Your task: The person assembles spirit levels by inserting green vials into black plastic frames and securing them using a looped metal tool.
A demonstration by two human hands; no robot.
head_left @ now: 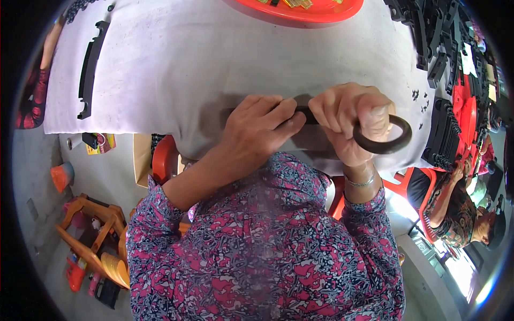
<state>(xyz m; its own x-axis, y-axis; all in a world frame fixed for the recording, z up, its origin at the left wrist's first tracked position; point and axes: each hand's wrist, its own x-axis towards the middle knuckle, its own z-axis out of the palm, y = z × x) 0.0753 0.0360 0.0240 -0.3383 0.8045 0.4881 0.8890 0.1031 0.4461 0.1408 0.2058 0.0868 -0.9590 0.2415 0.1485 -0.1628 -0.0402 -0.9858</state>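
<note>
My left hand (262,124) is closed over a long black plastic strip (307,115) at the near edge of the table. A short end of the strip shows left of these fingers, and another piece shows between my hands. My right hand (348,120) is closed at the strip's right side. A thick dark ring (384,145) sticks out from this hand, its upper left part against my thumb. Whether the ring belongs to a longer tool is hidden by the fingers. The fingertips of both hands cover most of the strip.
A notched black strip (91,69) lies at the left on the pale tablecloth (176,48). At the far edge stands a red tray (321,18) with gold-coloured pieces. Black strips (441,131) are stacked at the right, near tiny black bits. Another person (455,214) sits at the right.
</note>
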